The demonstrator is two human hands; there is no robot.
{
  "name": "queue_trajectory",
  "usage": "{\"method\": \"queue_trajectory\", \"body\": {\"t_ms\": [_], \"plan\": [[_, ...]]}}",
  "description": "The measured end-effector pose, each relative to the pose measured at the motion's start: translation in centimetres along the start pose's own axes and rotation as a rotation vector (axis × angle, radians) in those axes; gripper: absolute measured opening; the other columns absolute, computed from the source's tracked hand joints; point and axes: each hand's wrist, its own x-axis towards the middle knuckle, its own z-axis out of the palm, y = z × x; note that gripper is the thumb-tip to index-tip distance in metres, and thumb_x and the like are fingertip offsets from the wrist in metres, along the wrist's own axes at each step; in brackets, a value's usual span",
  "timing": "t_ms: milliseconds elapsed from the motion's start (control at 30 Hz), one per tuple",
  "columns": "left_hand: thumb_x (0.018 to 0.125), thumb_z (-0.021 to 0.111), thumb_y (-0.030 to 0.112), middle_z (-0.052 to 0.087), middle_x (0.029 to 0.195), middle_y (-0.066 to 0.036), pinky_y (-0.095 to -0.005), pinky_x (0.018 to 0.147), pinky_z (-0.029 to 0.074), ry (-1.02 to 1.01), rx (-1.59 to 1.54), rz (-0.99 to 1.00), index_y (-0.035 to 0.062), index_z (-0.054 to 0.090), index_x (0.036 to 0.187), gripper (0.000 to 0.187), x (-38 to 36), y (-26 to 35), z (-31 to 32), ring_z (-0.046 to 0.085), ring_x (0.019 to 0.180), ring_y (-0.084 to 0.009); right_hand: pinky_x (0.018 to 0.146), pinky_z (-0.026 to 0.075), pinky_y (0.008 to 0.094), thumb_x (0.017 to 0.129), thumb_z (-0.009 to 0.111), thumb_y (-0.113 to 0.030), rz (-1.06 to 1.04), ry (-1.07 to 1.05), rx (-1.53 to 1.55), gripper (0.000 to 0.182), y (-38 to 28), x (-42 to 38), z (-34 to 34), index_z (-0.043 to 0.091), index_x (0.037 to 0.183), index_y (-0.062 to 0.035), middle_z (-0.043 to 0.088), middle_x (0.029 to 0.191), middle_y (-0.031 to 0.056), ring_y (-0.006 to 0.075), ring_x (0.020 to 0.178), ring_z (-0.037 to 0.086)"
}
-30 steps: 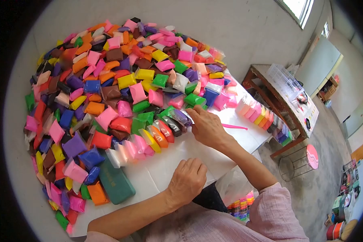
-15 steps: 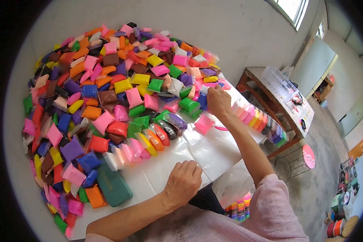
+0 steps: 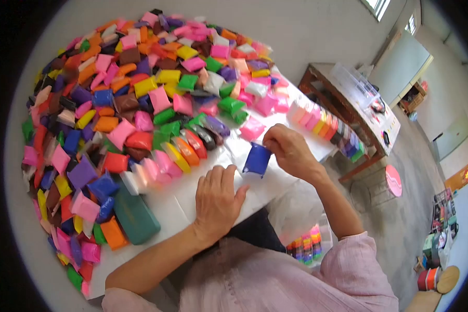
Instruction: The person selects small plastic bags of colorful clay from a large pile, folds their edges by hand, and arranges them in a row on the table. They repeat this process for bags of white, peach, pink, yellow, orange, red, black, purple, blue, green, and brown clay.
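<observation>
- Blue packet: over the bench, toward its near edge. Probably light, soft and slightly slippery in its film; likely to dent if squeezed mid-body, so a corner or sealed edge seems the best hold.
- Right hand: thumb and fingers pinched together on the packet's upper corner.
- Left hand: palm down by the near edge, fingers extended, no object visible in it.
- Outward: pink packet just beyond; colour row left; heap toward the far edge.
</observation>
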Motion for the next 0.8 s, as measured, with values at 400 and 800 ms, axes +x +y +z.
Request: {"method": "queue_trajectory", "body": {"t_ms": [400, 800], "plan": [[0.085, 0.064, 0.007, 0.054, 0.085, -0.015, -0.0430, 0.069, 0.040, -0.076, -0.061, 0.084, 0.0013, 0.058, 0.089, 0.009, -0.3, -0.6, 0.7, 0.052, 0.075, -0.0348, 0.065, 0.049, 0.0396, 0.086, 0.062, -0.005, -0.079, 0.198, -0.034, 0.005, -0.9, -3.2, 4.6, 0.059, 0.090, -0.0040, 0.058, 0.086, 0.0123, 0.0322, 0.076, 0.062], [0.084, 0.060, 0.004, 0.054, 0.085, -0.014, -0.0417, 0.072, 0.041, -0.142, -0.144, 0.043, 0.0012, 0.057, 0.085, 0.005, 0.0, -0.5, 0.5, 0.056, 0.079, -0.0324, 0.058, 0.047, 0.0384, 0.080, 0.070, -0.019, -0.082, 0.164, -0.178, 0.021, -3.7, -7.8, 4.1, 0.054, 0.081, -0.0057, 0.051, 0.080, 0.0094, 0.0269, 0.071, 0.058]]}}
